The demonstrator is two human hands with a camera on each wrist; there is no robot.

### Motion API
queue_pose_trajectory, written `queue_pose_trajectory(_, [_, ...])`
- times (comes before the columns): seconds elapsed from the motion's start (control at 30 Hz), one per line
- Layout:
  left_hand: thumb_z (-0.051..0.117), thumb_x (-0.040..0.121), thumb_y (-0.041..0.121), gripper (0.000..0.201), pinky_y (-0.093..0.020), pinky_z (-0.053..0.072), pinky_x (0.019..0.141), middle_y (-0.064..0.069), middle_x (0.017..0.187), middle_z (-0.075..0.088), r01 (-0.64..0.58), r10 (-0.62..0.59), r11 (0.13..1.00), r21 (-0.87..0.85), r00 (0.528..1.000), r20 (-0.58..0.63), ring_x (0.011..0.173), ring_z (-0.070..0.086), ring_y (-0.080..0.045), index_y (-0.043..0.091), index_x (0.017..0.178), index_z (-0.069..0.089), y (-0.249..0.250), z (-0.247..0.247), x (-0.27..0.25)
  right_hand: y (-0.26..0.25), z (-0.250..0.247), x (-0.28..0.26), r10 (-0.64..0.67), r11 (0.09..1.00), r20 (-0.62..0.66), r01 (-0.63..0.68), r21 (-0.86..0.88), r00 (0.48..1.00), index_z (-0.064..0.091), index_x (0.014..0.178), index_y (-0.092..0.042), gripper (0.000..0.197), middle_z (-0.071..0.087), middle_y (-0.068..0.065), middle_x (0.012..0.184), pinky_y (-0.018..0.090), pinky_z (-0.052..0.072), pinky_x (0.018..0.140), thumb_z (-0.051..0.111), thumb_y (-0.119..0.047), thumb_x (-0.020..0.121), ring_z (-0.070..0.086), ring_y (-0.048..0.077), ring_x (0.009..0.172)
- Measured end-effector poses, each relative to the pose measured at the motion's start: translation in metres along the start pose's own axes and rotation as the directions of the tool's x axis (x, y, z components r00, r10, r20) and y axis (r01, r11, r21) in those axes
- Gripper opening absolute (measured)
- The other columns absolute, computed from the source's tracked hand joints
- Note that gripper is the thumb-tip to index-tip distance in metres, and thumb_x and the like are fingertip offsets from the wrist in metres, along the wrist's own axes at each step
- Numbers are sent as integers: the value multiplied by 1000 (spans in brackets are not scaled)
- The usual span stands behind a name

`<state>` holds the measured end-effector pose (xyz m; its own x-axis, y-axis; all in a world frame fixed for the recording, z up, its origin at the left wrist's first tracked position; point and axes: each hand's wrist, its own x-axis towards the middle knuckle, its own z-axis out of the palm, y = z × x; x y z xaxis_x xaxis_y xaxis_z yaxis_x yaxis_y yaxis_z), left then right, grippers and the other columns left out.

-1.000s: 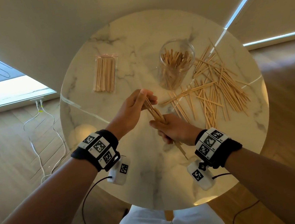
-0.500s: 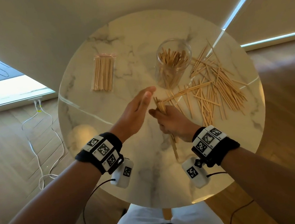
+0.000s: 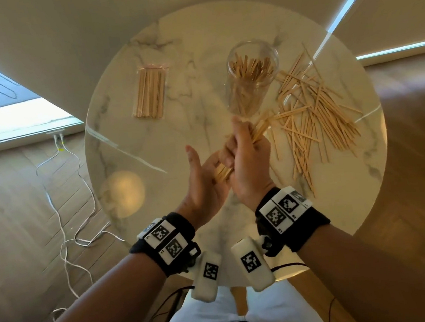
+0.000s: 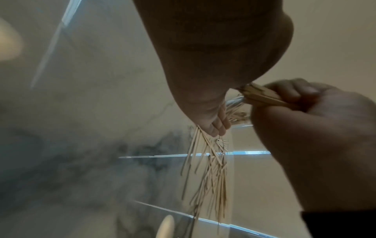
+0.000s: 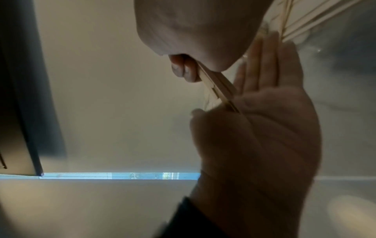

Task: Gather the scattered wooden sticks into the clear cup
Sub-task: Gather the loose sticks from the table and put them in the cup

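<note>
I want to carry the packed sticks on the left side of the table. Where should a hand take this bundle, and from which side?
Grip the wrapped bundle of sticks across its middle, coming from above, thumb on one long edge and fingers on the other. It lies flat on the table, nothing beside it, and the sticks run parallel, so a mid-length grip should probably keep it level.

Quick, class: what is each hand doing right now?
Left hand: open, flat palm against the ends of the sticks.
Right hand: closed round those sticks.
</note>
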<state>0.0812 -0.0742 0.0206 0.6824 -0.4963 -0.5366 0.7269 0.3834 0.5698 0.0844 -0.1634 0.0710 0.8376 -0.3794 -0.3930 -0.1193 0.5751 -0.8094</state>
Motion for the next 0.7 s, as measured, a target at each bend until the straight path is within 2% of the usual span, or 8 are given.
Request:
queue_pose_trajectory(0.07, [-5, 91, 79, 103, -37, 44, 111, -20, 139, 60, -16, 17, 999, -36, 1000, 5, 135, 54, -30, 10, 137, 57, 2, 10, -2, 4, -1, -4, 29, 1000, 2, -29, -7, 1000, 33, 62, -18, 48, 27, 3, 54, 32, 27, 48, 56, -19, 104, 29, 18, 45])
queue_pose_trajectory(0.17, [3, 88, 86, 109, -43, 37, 118, -21, 145, 56, -51, 40, 990, -132, 996, -82, 136, 54, -33, 5, 150, 41, 7, 7, 1, -1, -6, -3, 93, 990, -10, -92, 109, 996, 35, 62, -17, 48, 28, 1, 51, 28, 31, 47, 53, -23, 106, 33, 16, 44])
queue_pose_trajectory(0.23, [8, 87, 87, 107, -46, 37, 117, -18, 143, 58, -78, 56, 984, -163, 989, -136, 132, 57, -33, 7, 152, 38, 8, 4, 4, 1, -8, -5, 147, 973, -8, -143, 179, 989, 37, 62, -18, 48, 29, -1, 50, 26, 33, 45, 52, -27, 107, 34, 15, 44])
queue_pose_trajectory(0.37, [6, 88, 85, 104, -49, 33, 120, -16, 143, 59, -59, 56, 996, -63, 997, -47, 134, 56, -30, 10, 152, 38, 9, 9, 2, 3, -10, -14, 189, 975, 16, -189, 118, 982, 36, 60, -18, 51, 27, 2, 53, 27, 37, 48, 52, -29, 107, 37, 16, 47])
queue_pose_trajectory(0.47, [2, 100, 68, 87, -47, 31, 122, -12, 138, 63, -178, 203, 963, 202, 973, -111, 133, 57, -22, 8, 143, 48, 21, 4, 2, -9, -24, -11, 182, 977, 38, -176, -121, 983, 39, 61, -18, 48, 30, 3, 52, 28, 34, 47, 52, -27, 107, 39, 19, 46])
queue_pose_trajectory(0.53, [8, 105, 57, 75, -44, 30, 123, -6, 143, 60, -313, 356, 847, 431, 934, -21, 136, 54, -15, 7, 144, 48, 34, 2, 4, -13, -37, -10, 225, 892, 69, -178, -415, 972, 40, 65, -19, 43, 34, 2, 52, 30, 33, 49, 55, -25, 105, 40, 18, 44])
queue_pose_trajectory(0.6, [16, 105, 53, 70, -41, 31, 123, -3, 149, 55, -442, 444, 651, 618, 881, 163, 141, 47, -13, 7, 148, 46, 44, 2, 5, -12, -46, -13, 325, 762, 95, -201, -615, 941, 40, 71, -20, 37, 36, 0, 54, 30, 33, 48, 57, -24, 104, 40, 14, 42])
queue_pose_trajectory(0.7, [20, 107, 55, 68, -41, 35, 120, -3, 150, 53, -553, 368, 378, 742, 826, 428, 143, 45, -12, 9, 147, 51, 47, 9, 1, -13, -51, -19, 412, 681, 131, -209, -702, 902, 42, 77, -17, 32, 34, -1, 57, 26, 32, 45, 56, -23, 104, 35, 11, 42])
